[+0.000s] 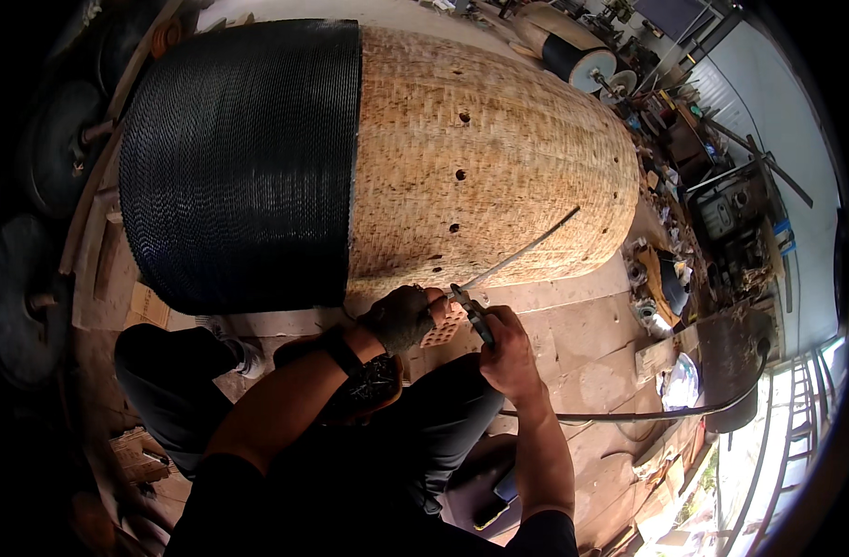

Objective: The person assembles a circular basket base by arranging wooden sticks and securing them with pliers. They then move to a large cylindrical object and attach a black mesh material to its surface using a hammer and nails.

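A large wooden drum (pixel 499 139) lies on its side in front of me, with black ridged cord (pixel 243 167) wound closely over its left part. Dark holes run in a row across the bare wood. My left hand (pixel 401 318), in a dark glove with bare fingertips, is closed on a thin dark rod or wire (pixel 522 249) that slants up to the right before the drum. In my right hand (pixel 510 353) is a pair of pliers (pixel 473 314), its jaws at the wire beside my left fingertips. I cannot make out whether the jaws grip it.
A perforated brick (pixel 446 327) stands just beyond my hands. Between my legs sits a container (pixel 373 381) of small dark pieces. A dark hose (pixel 619 416) crosses the floor at right. Cluttered parts and machinery (pixel 721 218) line the right side; large dark discs (pixel 62 144) stand at left.
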A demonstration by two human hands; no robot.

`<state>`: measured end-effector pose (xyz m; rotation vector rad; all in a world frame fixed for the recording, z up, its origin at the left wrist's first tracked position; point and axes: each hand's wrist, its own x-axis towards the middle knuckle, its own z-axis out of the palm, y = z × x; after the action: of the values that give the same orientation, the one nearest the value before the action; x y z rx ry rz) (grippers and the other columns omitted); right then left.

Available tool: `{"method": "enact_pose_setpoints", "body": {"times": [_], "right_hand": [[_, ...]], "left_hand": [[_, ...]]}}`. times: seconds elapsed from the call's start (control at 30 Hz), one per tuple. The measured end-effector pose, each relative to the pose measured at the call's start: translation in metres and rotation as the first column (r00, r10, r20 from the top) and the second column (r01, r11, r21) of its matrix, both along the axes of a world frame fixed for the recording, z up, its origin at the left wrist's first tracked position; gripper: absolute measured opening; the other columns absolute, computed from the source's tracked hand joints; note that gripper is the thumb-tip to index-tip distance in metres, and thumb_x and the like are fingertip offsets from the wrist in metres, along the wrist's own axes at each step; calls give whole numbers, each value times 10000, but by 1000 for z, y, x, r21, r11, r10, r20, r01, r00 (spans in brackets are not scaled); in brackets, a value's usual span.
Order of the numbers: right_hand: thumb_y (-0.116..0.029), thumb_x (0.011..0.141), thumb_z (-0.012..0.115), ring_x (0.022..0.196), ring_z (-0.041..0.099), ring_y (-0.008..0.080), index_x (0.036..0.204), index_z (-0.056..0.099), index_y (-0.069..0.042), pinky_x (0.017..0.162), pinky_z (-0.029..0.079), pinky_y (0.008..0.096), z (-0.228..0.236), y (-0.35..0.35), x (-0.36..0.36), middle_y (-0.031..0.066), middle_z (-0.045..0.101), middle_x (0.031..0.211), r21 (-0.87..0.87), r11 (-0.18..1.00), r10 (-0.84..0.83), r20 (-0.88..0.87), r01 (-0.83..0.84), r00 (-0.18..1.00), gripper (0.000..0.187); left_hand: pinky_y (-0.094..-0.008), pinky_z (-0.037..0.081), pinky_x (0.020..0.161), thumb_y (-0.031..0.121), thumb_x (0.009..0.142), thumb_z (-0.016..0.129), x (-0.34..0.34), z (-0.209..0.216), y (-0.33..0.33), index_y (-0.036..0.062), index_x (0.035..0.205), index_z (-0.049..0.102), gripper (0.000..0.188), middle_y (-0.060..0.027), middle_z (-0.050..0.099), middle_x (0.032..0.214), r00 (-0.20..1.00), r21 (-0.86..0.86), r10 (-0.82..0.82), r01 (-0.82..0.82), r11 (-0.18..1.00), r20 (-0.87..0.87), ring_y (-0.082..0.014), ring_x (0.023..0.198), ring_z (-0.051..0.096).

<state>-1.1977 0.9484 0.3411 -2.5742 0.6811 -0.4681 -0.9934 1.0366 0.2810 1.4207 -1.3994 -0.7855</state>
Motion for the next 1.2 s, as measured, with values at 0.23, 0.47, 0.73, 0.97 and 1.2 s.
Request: {"method": "enact_pose_setpoints", "body": {"times": [0.23,0.47,0.73,0.97,1.2], "right_hand": [[75,760,513,819,573,402,951,561,6,714,476,448,-10,15,-7,202,557,893,249,965,-67,-46,76,997,208],[75,823,448,671,488,115,914,552,-15,610,421,277,-27,31,-21,20,510,755,711,689,-161,-36,138,986,164],[95,790,448,784,525,103,967,571,-15,714,433,246,-32,44,-25,36,570,900,771,637,-128,100,4,987,243],[90,697,440,1232,532,197,1217,618,6,1071,341,280,-10,36,-31,106,619,1246,709,704,-11,40,-20,999,557],[94,699,428,1079,586,211,1062,626,19,967,418,295,-18,21,-39,103,617,1120,622,783,7,40,-30,999,420]], "left_hand": [[-380,491,657,356,1004,517,2,25,7,33,1120,675,378,-194,620,692,999,75,-41,42,996,-22,-267,649,644],[-365,492,650,335,991,525,7,30,11,29,1178,648,379,-161,623,712,988,26,-136,138,990,-78,-258,652,631],[-379,516,763,523,983,485,10,19,13,42,1203,662,558,-156,684,822,964,-45,-231,227,973,-128,-275,817,693],[-364,529,791,440,1012,497,4,1,8,41,1152,679,461,-126,704,843,973,21,-227,228,973,-47,-269,830,701],[-354,535,776,367,1007,506,0,-8,4,21,1064,701,401,-137,706,847,970,19,-240,239,971,34,-257,816,704]]}}
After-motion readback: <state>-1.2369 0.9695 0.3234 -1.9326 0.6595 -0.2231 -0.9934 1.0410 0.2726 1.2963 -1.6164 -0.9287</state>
